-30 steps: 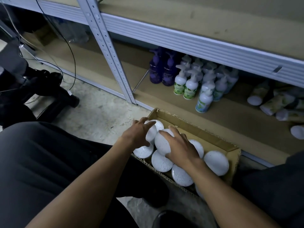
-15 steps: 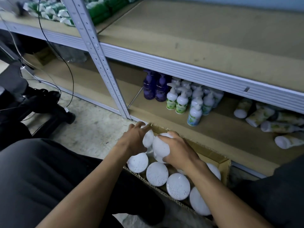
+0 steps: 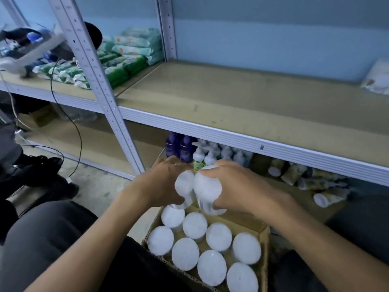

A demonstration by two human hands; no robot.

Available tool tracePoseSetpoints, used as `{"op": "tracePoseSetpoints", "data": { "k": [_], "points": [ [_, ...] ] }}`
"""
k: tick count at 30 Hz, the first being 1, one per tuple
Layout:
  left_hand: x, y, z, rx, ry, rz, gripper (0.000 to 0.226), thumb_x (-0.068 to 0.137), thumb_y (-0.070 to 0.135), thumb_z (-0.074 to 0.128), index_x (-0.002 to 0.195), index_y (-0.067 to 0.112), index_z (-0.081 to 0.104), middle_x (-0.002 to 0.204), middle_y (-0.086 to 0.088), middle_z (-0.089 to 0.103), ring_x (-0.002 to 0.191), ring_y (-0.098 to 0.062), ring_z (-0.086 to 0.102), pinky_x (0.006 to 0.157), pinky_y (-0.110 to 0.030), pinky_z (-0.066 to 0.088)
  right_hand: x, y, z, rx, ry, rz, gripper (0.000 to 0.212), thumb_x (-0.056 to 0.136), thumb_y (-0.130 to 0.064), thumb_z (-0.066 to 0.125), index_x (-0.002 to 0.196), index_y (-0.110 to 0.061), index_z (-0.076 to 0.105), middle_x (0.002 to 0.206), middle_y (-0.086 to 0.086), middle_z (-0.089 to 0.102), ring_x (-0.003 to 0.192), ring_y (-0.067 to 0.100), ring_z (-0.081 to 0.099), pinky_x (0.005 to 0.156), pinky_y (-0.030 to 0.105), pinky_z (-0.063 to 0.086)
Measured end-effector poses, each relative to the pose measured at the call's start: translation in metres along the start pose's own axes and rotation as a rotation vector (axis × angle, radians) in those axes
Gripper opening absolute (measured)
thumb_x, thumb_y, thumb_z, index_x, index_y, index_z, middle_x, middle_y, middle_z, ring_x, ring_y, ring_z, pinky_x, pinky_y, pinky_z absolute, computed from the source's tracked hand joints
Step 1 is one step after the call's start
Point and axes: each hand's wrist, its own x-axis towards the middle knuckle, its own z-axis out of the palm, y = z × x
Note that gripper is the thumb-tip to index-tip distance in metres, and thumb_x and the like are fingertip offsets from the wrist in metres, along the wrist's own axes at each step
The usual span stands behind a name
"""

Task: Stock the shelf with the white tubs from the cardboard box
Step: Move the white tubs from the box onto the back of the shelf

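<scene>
My left hand [image 3: 160, 184] grips one white tub [image 3: 183, 186] and my right hand [image 3: 242, 186] grips a second white tub [image 3: 207, 190]. Both tubs are held side by side, touching, just above the far end of the cardboard box [image 3: 265, 239]. Several more white tubs [image 3: 194, 225] with round lids stand packed in the box on the floor. The wooden shelf board [image 3: 242, 98] stretches beyond my hands at about chest height, mostly bare.
A perforated metal upright [image 3: 99, 81] stands left of my hands. Green and white packs [image 3: 126, 60] fill the shelf's left part; a bagged item [image 3: 376, 79] lies at far right. Pump bottles [image 3: 200, 157] and lying tubes [image 3: 294, 173] occupy the lower shelf. A black cable [image 3: 69, 116] hangs at left.
Both hands closed on two tubs in the box and lifted them clear of it. My view has tilted up, bringing the middle shelf into sight.
</scene>
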Motion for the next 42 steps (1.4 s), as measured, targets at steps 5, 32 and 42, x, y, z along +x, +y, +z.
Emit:
{"op": "tracePoseSetpoints", "data": {
  "k": [5, 32, 42],
  "points": [
    [-0.002, 0.033, -0.067, -0.002, 0.053, 0.069, 0.062, 0.066, 0.051, 0.074, 0.123, 0.041, 0.054, 0.118, 0.016, 0.056, 0.115, -0.012, 0.051, 0.094, -0.031, 0.047, -0.045, 0.003, -0.072, -0.058, 0.092, 0.011, 0.068, 0.069, -0.043, 0.080, 0.133, -0.041, 0.056, 0.123, -0.008, 0.053, 0.115, 0.016, 0.052, 0.091, 0.036, 0.049],
    [0.154, 0.212, -0.167, 0.051, 0.023, 0.299, 0.080, 0.059, 0.063, 0.073, 0.134, 0.044, 0.052, 0.137, 0.015, 0.054, 0.119, -0.015, 0.056, 0.096, -0.038, 0.051, -0.116, 0.145, -0.182, -0.003, 0.462, 0.441, 0.058, 0.079, -0.033, 0.076, 0.135, -0.031, 0.059, 0.144, -0.008, 0.051, 0.133, 0.010, 0.045, 0.099, 0.020, 0.036],
    [0.171, 0.225, -0.164, 0.107, 0.002, 0.284, 0.078, 0.064, 0.060, 0.076, 0.136, 0.043, 0.050, 0.138, 0.012, 0.052, 0.120, -0.016, 0.055, 0.096, -0.038, 0.050, -0.108, 0.165, -0.157, 0.072, 0.461, 0.450, 0.059, 0.086, -0.024, 0.069, 0.140, -0.029, 0.048, 0.143, -0.006, 0.041, 0.131, 0.012, 0.042, 0.097, 0.019, 0.032]
  ]
}}
